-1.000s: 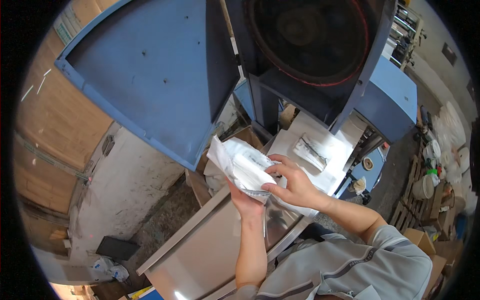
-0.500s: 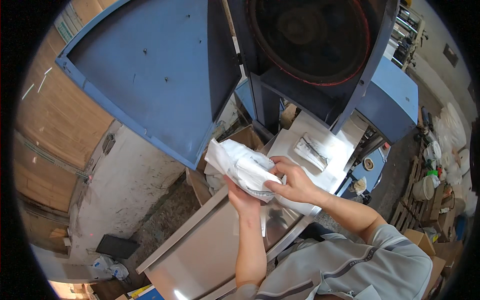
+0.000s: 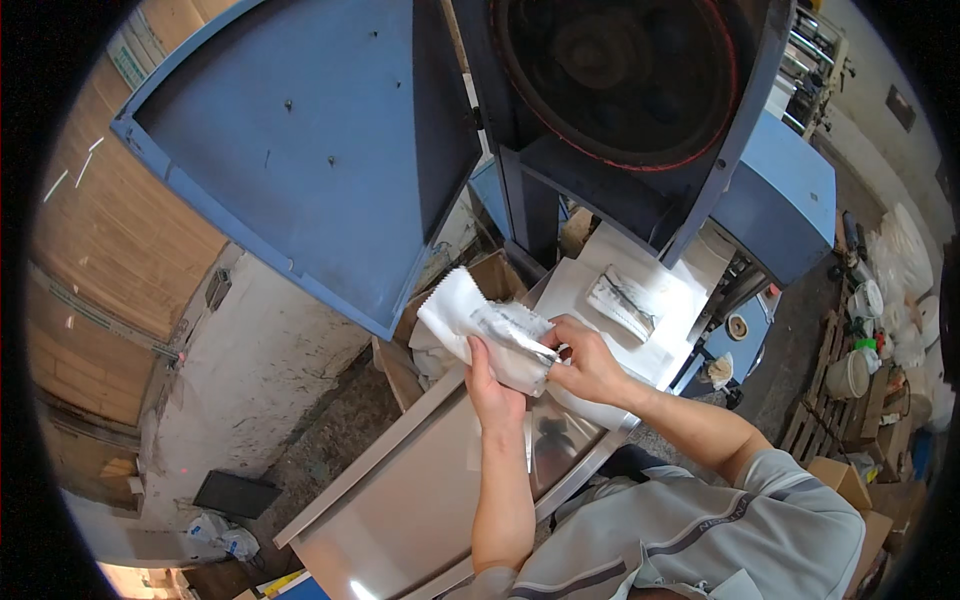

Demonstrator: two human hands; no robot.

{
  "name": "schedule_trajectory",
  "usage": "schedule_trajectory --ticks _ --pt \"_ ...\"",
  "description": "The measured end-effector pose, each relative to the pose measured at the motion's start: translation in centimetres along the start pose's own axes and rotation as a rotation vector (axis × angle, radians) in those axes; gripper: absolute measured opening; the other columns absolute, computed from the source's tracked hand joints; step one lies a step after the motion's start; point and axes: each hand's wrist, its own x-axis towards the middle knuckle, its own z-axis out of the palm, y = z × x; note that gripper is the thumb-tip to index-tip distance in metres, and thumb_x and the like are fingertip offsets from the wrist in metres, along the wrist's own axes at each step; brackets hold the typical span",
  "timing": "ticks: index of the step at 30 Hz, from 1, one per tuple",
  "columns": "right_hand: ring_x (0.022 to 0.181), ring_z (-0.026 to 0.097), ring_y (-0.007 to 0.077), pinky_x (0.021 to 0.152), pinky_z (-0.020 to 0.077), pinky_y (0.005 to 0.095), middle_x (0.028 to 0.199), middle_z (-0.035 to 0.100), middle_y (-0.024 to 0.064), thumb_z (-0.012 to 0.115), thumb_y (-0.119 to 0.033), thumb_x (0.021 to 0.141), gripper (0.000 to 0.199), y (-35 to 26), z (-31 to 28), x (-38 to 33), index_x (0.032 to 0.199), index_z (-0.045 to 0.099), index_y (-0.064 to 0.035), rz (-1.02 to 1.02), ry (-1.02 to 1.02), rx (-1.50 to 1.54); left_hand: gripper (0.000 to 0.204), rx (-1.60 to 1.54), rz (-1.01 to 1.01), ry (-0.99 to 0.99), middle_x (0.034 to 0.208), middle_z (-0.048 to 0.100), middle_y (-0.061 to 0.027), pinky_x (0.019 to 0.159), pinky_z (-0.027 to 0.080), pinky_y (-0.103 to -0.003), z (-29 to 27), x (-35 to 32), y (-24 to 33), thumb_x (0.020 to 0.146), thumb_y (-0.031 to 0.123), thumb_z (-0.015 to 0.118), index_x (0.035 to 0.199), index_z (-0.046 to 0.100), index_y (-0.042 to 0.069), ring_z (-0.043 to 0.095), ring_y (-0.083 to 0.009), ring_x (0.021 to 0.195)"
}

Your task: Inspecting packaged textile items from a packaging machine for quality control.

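Between my two hands is a white cloth (image 3: 462,312) with dark grey smudges and a zigzag-cut edge, folded into a pad. My left hand (image 3: 494,392) grips its lower side, thumb on top and the other fingers hidden underneath. At its right end my right hand (image 3: 585,362) pinches a smudged fold. A second smudged white cloth (image 3: 622,304) lies folded on the white sheet (image 3: 570,290) just beyond my right hand. Below the held cloth is the metal table top (image 3: 420,500).
Ahead, a blue machine door (image 3: 300,150) hangs open beside a dark round wheel with a red rim (image 3: 735,60). A cardboard box (image 3: 490,275) with white material stands behind the cloth. At right are a blue cabinet (image 3: 785,195), a tape roll (image 3: 737,327) and wooden pallets (image 3: 815,400).
The held cloth has been turned and refolded, so more dark smudges face up. My left thumb now lies on top of it. The second cloth has stayed put.
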Motion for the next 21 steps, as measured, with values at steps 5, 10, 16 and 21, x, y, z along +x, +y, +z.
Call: schedule_trajectory --ticks 5,10,16,21 --pt "0.103 0.06 0.021 0.083 0.0499 0.0333 0.12 0.061 0.014 0.065 -0.033 0.093 0.038 1.4 -1.2 0.9 0.112 0.067 -0.0002 0.057 -0.16 0.199 0.05 0.118 0.067 0.066 0.13 0.056 -0.0137 0.098 0.048 -0.039 0.5 -0.3 0.5 0.099 0.026 0.059 0.137 0.043 -0.003 0.058 -0.0237 0.115" --pt "0.083 0.054 0.0107 0.07 0.0448 0.0278 0.087 0.065 0.0049 0.062 -0.046 0.094 0.048 1.3 -1.3 3.0 0.104 0.07 0.0004 0.306 -0.175 0.375 0.046 0.252 0.12 0.082 0.128 0.058 -0.0123 0.097 0.047 -0.034 1.2 -1.0 -0.5 0.097 0.018 0.062 0.134 0.047 -0.004 0.059 -0.0208 0.112" --pt "0.074 0.055 0.0085 0.065 0.0448 0.0272 0.078 0.065 0.0025 0.072 -0.029 0.089 0.028 1.1 -1.0 3.3 0.091 0.069 -0.0012 0.309 -0.031 0.382 0.049 0.224 -0.017 0.082 0.129 0.057 -0.0117 0.1 0.045 -0.035 0.8 -1.7 -1.0 0.095 0.014 0.065 0.136 0.045 -0.003 0.057 -0.0219 0.116" --pt "0.078 0.057 0.01 0.066 0.0463 0.0278 0.085 0.065 0.0046 0.072 -0.024 0.089 0.023 1.5 -0.8 3.1 0.092 0.069 -0.0007 0.235 -0.017 0.283 0.056 0.152 -0.1 0.01 0.135 0.053 -0.0098 0.106 0.041 -0.037 -0.4 -2.8 -2.1 0.091 0.01 0.068 0.14 0.042 0.0 0.052 -0.0225 0.123"
